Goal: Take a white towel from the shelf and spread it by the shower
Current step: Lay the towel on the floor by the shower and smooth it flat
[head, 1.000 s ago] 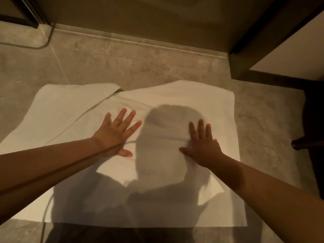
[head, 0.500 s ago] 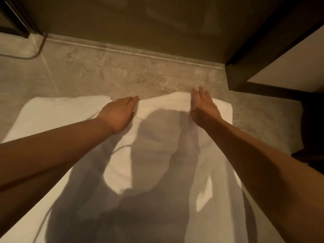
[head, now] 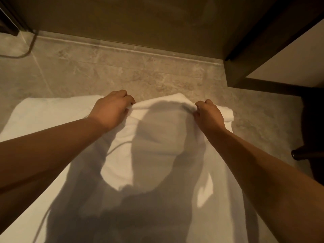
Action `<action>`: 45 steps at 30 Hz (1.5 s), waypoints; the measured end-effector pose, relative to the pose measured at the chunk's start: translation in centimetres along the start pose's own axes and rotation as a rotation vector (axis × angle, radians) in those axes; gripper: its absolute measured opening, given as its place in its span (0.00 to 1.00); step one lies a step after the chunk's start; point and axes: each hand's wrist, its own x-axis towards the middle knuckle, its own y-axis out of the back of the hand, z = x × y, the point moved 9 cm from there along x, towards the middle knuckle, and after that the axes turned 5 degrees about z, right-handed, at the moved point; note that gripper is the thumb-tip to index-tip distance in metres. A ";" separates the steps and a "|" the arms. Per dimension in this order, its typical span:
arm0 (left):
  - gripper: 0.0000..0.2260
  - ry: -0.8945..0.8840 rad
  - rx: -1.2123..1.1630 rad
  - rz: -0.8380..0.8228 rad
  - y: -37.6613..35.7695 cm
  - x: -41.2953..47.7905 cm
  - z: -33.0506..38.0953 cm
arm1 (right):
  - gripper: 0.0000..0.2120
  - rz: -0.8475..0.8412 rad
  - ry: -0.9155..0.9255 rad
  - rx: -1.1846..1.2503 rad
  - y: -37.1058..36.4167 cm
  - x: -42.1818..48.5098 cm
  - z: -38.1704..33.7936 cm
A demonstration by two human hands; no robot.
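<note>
White towel (head: 157, 172) lies spread on the stone floor (head: 105, 74) beneath your forearms, and at its far edge your left hand (head: 110, 111) and right hand (head: 208, 116) each have fingers curled shut, pinching the bunched hem, near the dark shower threshold (head: 122, 23).

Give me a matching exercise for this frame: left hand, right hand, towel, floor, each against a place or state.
Things:
1. left hand
2. right hand
3. towel
4. floor

Places or states:
A. grey stone tiles, bare beyond the far edge
B. white, lying on the tiles
C. pinching the far edge, nearer the dark frame
D. pinching the far edge, over the overlapping fold

Pairs: 1-D, 2-C, 3-B, 4-A
</note>
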 end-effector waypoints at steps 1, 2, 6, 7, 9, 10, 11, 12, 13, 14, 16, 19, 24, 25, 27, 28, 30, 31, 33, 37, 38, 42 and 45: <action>0.12 -0.015 0.004 0.013 0.3 0.1 0.2 | 0.12 0.002 -0.007 0.024 0.1 0.0 0.1; 0.12 -0.033 0.013 0.028 0.6 0.2 0.3 | 0.14 -0.004 -0.011 0.057 0.1 0.1 0.1; 0.11 -0.117 0.070 0.083 1.8 0.8 1.0 | 0.19 -0.091 -0.066 0.159 -0.4 0.6 0.8; 0.11 -0.141 0.087 0.086 1.8 0.9 1.2 | 0.16 -0.094 -0.082 0.163 -0.4 0.6 1.1; 0.12 -0.183 0.108 0.066 1.2 0.7 1.5 | 0.12 -0.036 -0.089 0.132 -0.1 0.3 1.2; 0.11 -0.197 0.114 0.048 0.8 0.5 1.6 | 0.11 0.013 -0.078 0.101 0.2 0.0 1.1; 0.10 -0.208 0.121 0.031 0.4 0.3 1.7 | 0.11 0.058 -0.069 0.072 0.4 -0.5 1.0; 0.08 -0.219 0.127 0.020 0.1 0.0 1.7 | 0.11 0.093 -0.075 0.044 0.5 -0.9 1.0; 0.07 -0.228 0.130 0.017 0.0 -0.2 1.8 | 0.11 0.116 -0.092 0.015 0.6 -1.2 1.2; 0.06 -0.234 0.128 0.018 -0.1 -0.3 1.8 | 0.11 0.129 -0.109 -0.019 0.6 -1.4 1.3; 0.05 -0.241 0.123 0.023 0.0 -0.4 1.9 | 0.11 0.126 -0.119 -0.104 0.6 -1.5 1.4; 0.09 -0.239 0.132 0.014 -0.2 -0.5 1.6 | 0.19 0.021 -0.117 -0.217 -0.6 -1.6 1.6; 0.15 -0.284 0.199 -0.032 -1.0 -0.8 1.8 | 0.27 -0.174 -0.225 -0.160 -2.6 -1.6 3.3; 0.16 -0.297 0.217 -0.048 -1.2 -0.9 1.9 | 0.27 -0.201 -0.238 -0.160 -2.8 -1.4 3.6; 0.18 -0.304 0.243 -0.074 -1.9 -1.1 1.9 | 0.28 -0.245 -0.255 -0.151 -3.0 -0.9 4.1; 0.19 -0.301 0.251 -0.080 -2.2 -1.1 1.8 | 0.28 -0.261 -0.260 -0.142 -3.0 -0.6 4.3; 0.21 -0.293 0.265 -0.084 -2.8 -1.0 1.6 | 0.28 -0.281 -0.274 -0.123 -3.0 -0.1 4.9; 0.22 -0.286 0.272 -0.092 -3.1 -0.9 1.6 | 0.28 -0.289 -0.285 -0.110 -3.0 0.1 5.3; 0.24 -0.271 0.283 -0.116 -3.9 -0.9 1.7 | 0.28 -0.313 -0.304 -0.084 -3.0 0.3 6.0; 0.29 -0.290 0.381 -0.126 -4.9 -1.8 2.2 | 0.30 -0.259 -0.297 -0.068 -2.6 -0.4 6.4; 0.29 -0.289 0.397 -0.121 -4.7 -1.9 2.2 | 0.31 -0.187 -0.287 -0.039 -2.0 -0.8 5.8; 0.23 -0.225 0.326 -0.045 -2.3 -1.7 1.0 | 0.29 0.036 0.150 0.071 -0.6 -3.6 -2.9; 0.26 -0.184 0.301 -0.083 -1.2 -2.3 -0.4 | 0.30 -0.108 0.439 0.032 -3.2 -6.1 -9.9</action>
